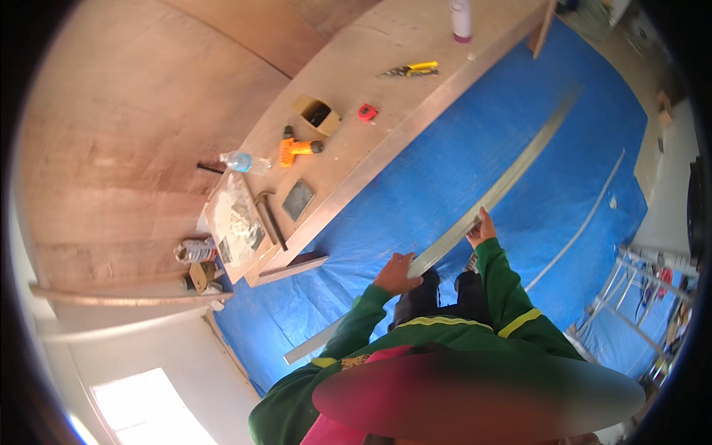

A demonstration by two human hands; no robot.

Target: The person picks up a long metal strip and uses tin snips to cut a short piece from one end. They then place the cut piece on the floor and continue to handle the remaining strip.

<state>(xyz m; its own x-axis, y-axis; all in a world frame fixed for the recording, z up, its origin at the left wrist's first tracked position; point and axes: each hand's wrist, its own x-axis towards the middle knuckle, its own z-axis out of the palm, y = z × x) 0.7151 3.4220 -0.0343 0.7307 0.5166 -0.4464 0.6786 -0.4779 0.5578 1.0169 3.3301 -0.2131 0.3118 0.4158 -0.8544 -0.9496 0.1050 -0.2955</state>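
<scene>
Over the blue sheet [386, 222], holds a long, pale metal strip [512, 174] with both hands, just ahead of the dark-trousered legs [423, 300]. Grasps it with the left hand [398, 274], partly closed, back of the hand upward; grasps it farther along with the right hand [482, 228], fingers bent at the right-hand edge. Cannot tell how tightly in either case. Slants the strip forward and to the right, roughly alongside the wooden workbench [341, 178], with a broad band of blue sheet between strip and bench edge. Cannot match for certain the pale length [315, 343] beyond the left forearm [356, 322] with the same strip, nor judge contact between far end and sheet. To the right, has more blue sheet as far as a thin pale strip [590, 215] lying there, then a metal frame [656, 278] at the lower right. To the left, has the bench near, with hammer [271, 219], orange drill [293, 150], red tape measure [367, 112] and yellow-handled snips [415, 70] on top.
</scene>
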